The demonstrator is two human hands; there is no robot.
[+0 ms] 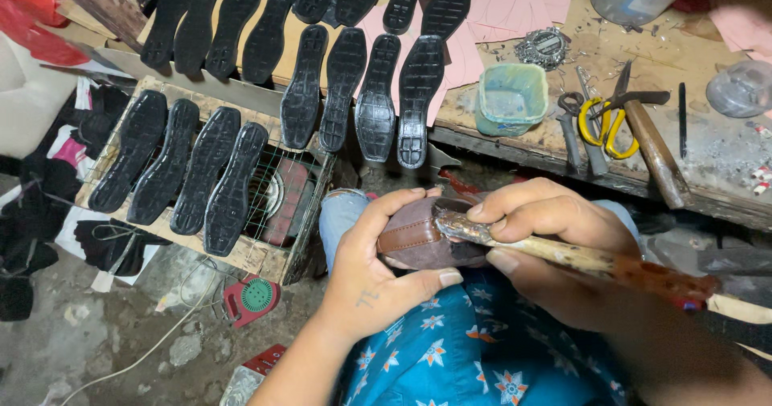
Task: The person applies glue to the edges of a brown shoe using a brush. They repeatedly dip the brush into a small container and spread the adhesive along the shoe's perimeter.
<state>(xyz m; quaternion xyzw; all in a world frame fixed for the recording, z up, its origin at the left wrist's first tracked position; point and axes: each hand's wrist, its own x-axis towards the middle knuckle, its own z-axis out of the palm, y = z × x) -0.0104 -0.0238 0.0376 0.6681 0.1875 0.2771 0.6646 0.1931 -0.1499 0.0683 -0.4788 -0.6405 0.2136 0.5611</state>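
A small red and white box (256, 370) lies flat on the floor at 7 o'clock; no signs or screens show

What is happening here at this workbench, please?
A seated person grips a brown shoe upper in the left hand. The right hand holds a wooden-handled brush with its tip against the shoe. Black soles lie in rows on the bench, near yellow scissors.
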